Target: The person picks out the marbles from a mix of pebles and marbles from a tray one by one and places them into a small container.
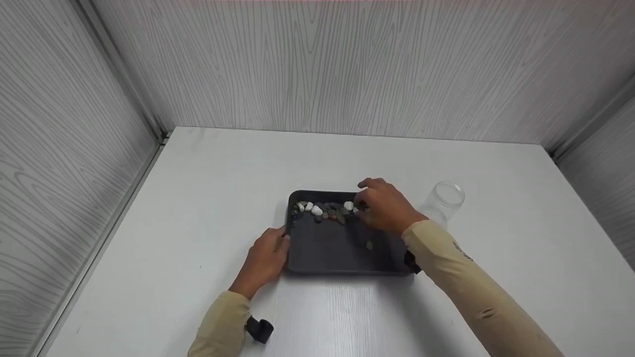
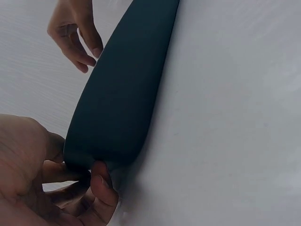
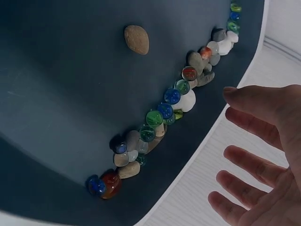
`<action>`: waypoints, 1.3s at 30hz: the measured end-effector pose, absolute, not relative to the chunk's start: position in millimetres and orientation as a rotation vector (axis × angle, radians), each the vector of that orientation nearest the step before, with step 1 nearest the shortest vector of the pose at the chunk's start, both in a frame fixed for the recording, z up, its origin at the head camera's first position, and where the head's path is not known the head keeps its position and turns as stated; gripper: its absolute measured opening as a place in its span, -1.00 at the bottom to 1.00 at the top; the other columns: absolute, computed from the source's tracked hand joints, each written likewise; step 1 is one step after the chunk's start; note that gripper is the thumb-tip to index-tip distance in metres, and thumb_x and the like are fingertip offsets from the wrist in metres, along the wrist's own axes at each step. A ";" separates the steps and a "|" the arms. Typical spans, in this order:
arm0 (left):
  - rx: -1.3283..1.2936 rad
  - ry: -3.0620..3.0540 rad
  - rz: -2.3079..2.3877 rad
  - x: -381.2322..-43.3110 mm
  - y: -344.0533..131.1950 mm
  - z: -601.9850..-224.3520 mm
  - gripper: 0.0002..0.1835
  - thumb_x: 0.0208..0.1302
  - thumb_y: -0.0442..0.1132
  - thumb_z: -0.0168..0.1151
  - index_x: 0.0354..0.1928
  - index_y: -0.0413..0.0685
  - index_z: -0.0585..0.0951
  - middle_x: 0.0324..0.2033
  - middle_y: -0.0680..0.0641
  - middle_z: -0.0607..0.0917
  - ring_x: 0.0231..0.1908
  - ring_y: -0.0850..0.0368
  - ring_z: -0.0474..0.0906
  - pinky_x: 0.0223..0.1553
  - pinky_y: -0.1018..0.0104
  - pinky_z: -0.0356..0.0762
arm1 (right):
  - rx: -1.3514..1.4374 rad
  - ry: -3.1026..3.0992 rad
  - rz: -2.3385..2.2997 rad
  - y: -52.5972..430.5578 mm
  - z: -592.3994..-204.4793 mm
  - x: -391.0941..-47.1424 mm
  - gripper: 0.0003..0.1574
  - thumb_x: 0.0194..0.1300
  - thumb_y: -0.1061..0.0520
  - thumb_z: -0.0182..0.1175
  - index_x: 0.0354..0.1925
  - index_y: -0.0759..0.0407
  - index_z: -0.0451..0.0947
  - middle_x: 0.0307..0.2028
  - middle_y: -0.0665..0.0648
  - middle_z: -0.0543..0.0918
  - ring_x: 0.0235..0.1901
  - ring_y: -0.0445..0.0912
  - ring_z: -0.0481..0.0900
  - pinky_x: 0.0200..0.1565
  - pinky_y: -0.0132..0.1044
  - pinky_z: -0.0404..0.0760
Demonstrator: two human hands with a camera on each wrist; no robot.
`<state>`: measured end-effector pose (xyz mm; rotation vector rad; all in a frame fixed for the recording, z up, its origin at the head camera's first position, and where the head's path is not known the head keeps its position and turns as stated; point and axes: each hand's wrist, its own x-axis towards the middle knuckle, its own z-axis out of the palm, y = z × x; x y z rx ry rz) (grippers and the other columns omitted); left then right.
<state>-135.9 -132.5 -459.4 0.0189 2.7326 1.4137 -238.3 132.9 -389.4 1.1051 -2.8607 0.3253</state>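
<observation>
A dark rectangular tray (image 1: 327, 250) lies on the white table. My left hand (image 1: 267, 254) grips its left edge; in the left wrist view, fingers curl at a corner of the tray (image 2: 115, 94). Over the far right part of the tray is my right hand (image 1: 387, 206). The right wrist view shows that hand (image 3: 268, 165) with fingers spread beside the rim, holding nothing. Pebbles (image 1: 317, 210) and glass marbles (image 3: 154, 118) form a band along the tray's far side. One brown pebble (image 3: 136, 39) lies apart on the tray floor.
A clear jar (image 1: 449, 194) stands right of the tray, partly hidden by the right arm. Wood-grain panels (image 1: 307, 69) enclose the white table (image 1: 223, 183) at the back and both sides.
</observation>
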 end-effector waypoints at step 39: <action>-0.010 2.720 1.417 -135.9 -133.0 -457.1 -0.52 0.60 -0.23 -0.03 0.38 -0.42 0.38 0.16 -0.27 0.57 0.27 -0.21 0.46 0.28 -0.14 0.39 | 1.037 -2.966 0.283 114.3 -420.2 -250.4 -0.89 0.22 0.22 0.45 -0.24 0.15 0.79 0.26 0.32 0.51 0.32 0.29 0.36 0.35 0.37 0.15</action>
